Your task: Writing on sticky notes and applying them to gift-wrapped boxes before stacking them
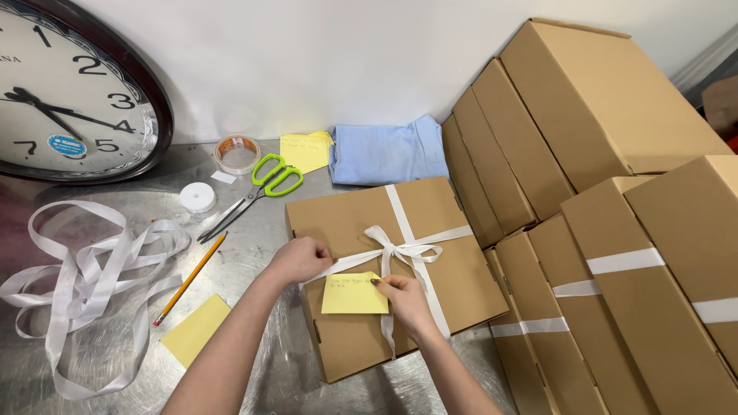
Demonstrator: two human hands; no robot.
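Fingers of the left hand [301, 259] curled closed on the white ribbon [400, 250] just beside them, while the right hand [406, 301], forearm angled inward, pinched the yellow note [352, 295] against the cardboard box [430, 223].

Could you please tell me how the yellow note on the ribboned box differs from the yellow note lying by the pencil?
The note on the box bears handwriting and is touched by both hands; the note by the pencil looks blank and lies untouched on the metal table. The first sits nearly square to the view, the second turned diagonally. Both are yellow paper.
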